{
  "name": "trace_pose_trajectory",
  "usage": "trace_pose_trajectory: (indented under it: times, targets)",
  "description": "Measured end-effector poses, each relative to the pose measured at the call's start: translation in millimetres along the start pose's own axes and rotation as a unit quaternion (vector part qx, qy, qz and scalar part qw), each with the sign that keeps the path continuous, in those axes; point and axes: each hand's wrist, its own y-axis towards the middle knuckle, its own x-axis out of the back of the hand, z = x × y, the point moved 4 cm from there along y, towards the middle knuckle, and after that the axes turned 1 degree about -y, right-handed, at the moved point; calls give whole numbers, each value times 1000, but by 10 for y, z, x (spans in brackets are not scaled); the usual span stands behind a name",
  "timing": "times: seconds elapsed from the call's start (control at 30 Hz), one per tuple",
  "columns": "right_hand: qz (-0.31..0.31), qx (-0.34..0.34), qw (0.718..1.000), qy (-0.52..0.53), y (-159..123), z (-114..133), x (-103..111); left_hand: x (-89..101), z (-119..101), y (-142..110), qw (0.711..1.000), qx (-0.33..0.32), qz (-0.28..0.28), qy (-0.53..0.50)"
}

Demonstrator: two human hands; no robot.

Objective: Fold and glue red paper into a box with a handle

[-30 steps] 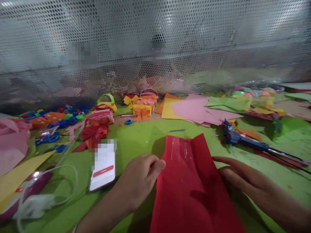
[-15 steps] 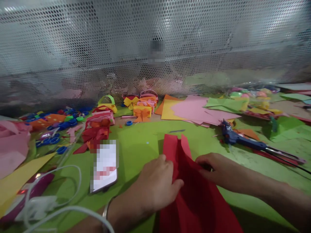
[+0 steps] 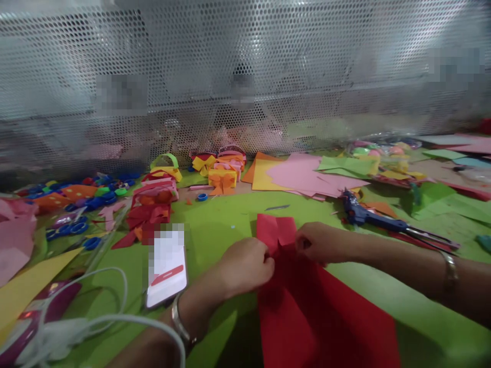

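A large sheet of red paper lies in front of me, with folded flaps at its far end and a dark gap between them. My left hand is closed on the left side of the paper near the folds. At the right side, my right hand pinches the paper close to the far edge, its fingers curled and partly hidden. Just beyond the red paper lies a thin grey blade-like strip.
A phone and a white cable lie to the left. A blue glue gun rests at the right. Toward the back are paper bags with bows, pink paper sheets and blue-handled scissors. A perforated metal screen stands behind.
Both hands have shifted toward the far end of the red paper. Its sides have spread flatter, and the far flaps now lie folded outward.
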Motion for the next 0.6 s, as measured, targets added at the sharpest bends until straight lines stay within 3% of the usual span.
trace_pose_trajectory:
  times: [0.13, 0.23, 0.4, 0.5, 0.6]
  targets:
    - [-2, 31, 997, -65, 28, 56, 63, 81, 22, 190, 995, -26, 94, 9]
    - [0, 85, 992, -93, 35, 129, 90, 134, -38, 360, 989, -56, 129, 42]
    - [87, 175, 974, -112, 220, 197, 138, 109, -135, 551, 975, -67, 190, 96]
    - [134, 197, 965, -114, 371, 228, 193, 97, -97, 608, 977, -60, 178, 100]
    - [142, 200, 963, -109, 485, 249, 231, 127, -17, 653, 990, -67, 116, 44]
